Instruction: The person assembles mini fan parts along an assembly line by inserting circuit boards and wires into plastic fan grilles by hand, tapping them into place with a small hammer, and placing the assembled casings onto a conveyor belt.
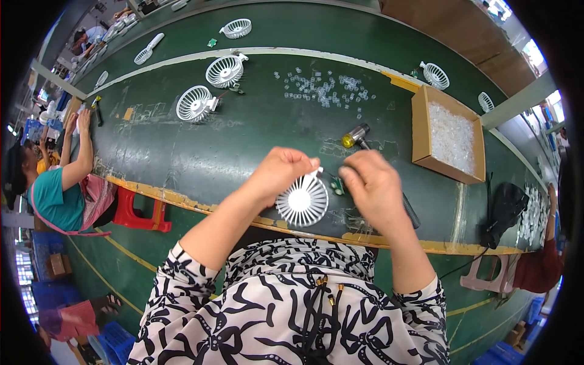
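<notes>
My left hand (283, 173) pinches a round white fan housing (302, 202) by its short neck, above the near edge of the green table. Thin ribs fan out from the housing's pale centre. Just right of the neck, a small green circuit board (338, 185) with dark wires sits beside my right fingertips. My right hand (372, 182) is closed, thumb against curled fingers; whatever lies between them is hidden. Partly beneath that hand is a hammer with a yellow-tipped head (355, 136); its dark handle (410, 213) shows again below the hand.
Small clear plastic pieces (325, 88) are scattered mid-table. A cardboard box (447, 134) full of similar pieces stands at right. Two more fan housings (196, 103) lie at left, others on the far belt (328, 33). A co-worker (64, 176) sits left; another person's sleeve (541, 267) shows right.
</notes>
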The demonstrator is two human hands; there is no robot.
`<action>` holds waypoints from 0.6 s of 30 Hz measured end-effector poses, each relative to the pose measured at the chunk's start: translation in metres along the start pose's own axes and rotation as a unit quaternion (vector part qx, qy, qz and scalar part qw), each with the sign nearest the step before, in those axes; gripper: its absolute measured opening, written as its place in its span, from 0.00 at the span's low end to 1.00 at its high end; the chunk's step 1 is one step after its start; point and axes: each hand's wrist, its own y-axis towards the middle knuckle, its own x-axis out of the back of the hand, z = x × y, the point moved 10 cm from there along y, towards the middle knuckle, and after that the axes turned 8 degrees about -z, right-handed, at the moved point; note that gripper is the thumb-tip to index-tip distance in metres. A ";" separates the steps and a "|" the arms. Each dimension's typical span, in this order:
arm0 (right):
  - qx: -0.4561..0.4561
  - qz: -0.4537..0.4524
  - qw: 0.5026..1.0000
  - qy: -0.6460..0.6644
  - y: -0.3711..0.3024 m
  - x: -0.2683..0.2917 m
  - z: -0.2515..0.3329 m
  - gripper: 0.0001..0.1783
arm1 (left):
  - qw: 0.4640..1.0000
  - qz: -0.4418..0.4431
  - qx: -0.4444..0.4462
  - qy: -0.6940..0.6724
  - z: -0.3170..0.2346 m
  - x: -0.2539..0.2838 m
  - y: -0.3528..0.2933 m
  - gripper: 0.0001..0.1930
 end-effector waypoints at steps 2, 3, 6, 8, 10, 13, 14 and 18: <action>-0.014 -0.038 0.991 -0.127 0.008 0.019 -0.013 0.13 | 0.998 -0.014 -0.023 0.061 -0.011 0.011 0.019 0.14; -0.003 -0.036 0.983 -0.179 0.008 0.022 -0.018 0.14 | 0.988 -0.048 -0.058 0.132 -0.016 0.022 0.026 0.14; 0.007 -0.026 0.967 -0.252 -0.002 0.024 -0.045 0.12 | 0.924 -0.156 -0.207 0.280 -0.055 0.027 0.010 0.18; -0.019 0.017 0.969 -0.247 -0.011 0.016 -0.057 0.09 | 0.838 -0.220 -0.322 0.382 -0.067 0.025 -0.017 0.24; -0.030 0.019 0.977 -0.212 -0.011 0.015 -0.056 0.09 | 0.791 -0.229 -0.392 0.409 -0.057 0.021 -0.045 0.35; -0.074 0.011 0.996 -0.050 -0.004 0.018 -0.030 0.10 | 0.763 -0.234 -0.409 0.443 -0.040 0.012 -0.067 0.48; -0.035 -0.004 0.999 -0.014 0.001 0.020 -0.011 0.10 | 0.755 -0.243 -0.406 0.453 -0.037 0.011 -0.070 0.51; 0.061 0.017 0.998 0.021 0.007 0.005 0.042 0.13 | 0.767 -0.261 -0.385 0.443 -0.033 0.014 -0.067 0.53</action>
